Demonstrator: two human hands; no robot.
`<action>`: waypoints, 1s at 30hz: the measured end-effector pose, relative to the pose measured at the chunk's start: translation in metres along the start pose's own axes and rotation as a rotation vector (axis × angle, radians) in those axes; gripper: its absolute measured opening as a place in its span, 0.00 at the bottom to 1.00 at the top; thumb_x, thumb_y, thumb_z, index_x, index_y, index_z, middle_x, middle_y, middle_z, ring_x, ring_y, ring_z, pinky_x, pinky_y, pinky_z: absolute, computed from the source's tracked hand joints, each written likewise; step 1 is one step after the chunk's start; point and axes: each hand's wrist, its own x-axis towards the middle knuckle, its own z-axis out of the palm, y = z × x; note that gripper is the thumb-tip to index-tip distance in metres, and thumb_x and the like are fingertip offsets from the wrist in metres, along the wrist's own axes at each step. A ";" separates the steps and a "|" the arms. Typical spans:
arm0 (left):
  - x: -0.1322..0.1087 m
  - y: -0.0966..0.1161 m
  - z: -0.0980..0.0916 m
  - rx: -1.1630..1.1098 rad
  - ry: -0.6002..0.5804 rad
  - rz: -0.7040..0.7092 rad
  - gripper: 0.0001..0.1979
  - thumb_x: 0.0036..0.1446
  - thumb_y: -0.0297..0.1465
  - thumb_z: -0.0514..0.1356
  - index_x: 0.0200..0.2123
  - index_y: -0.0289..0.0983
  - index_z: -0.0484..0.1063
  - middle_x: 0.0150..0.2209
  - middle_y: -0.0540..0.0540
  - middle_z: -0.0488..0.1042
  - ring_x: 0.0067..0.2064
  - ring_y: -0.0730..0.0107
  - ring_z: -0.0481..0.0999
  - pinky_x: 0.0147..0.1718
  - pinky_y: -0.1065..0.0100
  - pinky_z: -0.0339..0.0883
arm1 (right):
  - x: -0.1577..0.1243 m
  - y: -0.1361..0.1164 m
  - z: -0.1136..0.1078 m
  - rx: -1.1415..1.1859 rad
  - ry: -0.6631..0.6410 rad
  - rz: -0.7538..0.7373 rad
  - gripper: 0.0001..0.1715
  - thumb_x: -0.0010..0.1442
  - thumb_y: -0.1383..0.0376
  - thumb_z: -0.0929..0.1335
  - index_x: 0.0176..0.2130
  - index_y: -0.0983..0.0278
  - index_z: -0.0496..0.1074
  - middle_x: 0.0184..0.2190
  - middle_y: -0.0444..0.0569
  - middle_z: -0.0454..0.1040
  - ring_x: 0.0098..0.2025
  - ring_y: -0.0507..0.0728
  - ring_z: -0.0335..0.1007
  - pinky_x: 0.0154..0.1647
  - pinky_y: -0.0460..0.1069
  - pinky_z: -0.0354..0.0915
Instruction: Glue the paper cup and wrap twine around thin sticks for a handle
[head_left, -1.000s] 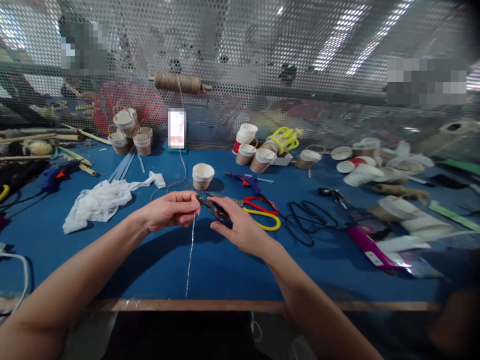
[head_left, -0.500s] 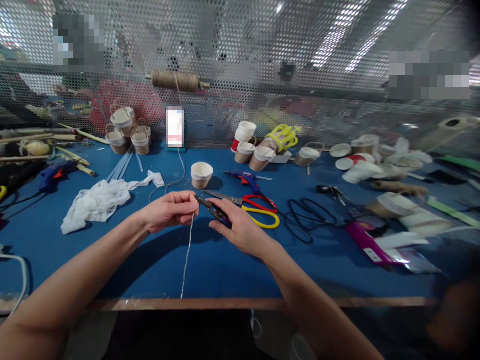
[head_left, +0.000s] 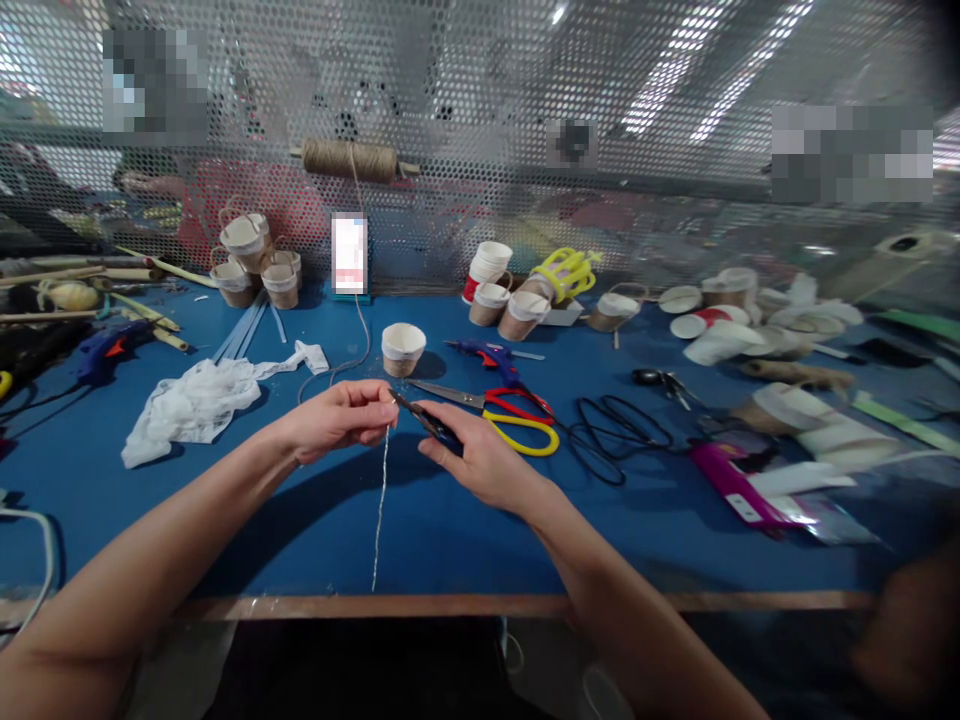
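My left hand (head_left: 349,418) pinches the upper end of a thin, pale twisted wire (head_left: 381,500), which hangs down toward the table's front edge. From the other side, my right hand (head_left: 480,450) is closed around dark-handled pliers (head_left: 431,422). The pliers' jaws meet the wire at my left fingertips; exactly how they grip it is too small to tell. Just beyond my hands stands a small brown cup with a white lining (head_left: 403,350). Scissors with red and yellow handles (head_left: 517,418) lie behind my right hand.
A blue glue gun (head_left: 491,360) rests past the scissors, with a coiled black cable (head_left: 619,435) to the right. White lace fabric (head_left: 199,400) is bunched at left. Small handled baskets (head_left: 244,240) stand at the back. A twine spool (head_left: 349,160) hangs on the mesh.
The pliers have turned slightly at my left fingertips, and their handles look closer together. The hanging wire's lower end has swung a little to the right.
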 end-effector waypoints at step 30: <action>-0.004 0.008 0.009 0.370 0.095 0.067 0.10 0.54 0.33 0.55 0.23 0.35 0.61 0.16 0.56 0.59 0.19 0.81 0.54 0.19 0.74 0.45 | -0.002 0.000 -0.001 0.136 -0.066 0.017 0.26 0.59 0.55 0.61 0.53 0.66 0.60 0.49 0.55 0.69 0.50 0.60 0.66 0.49 0.58 0.62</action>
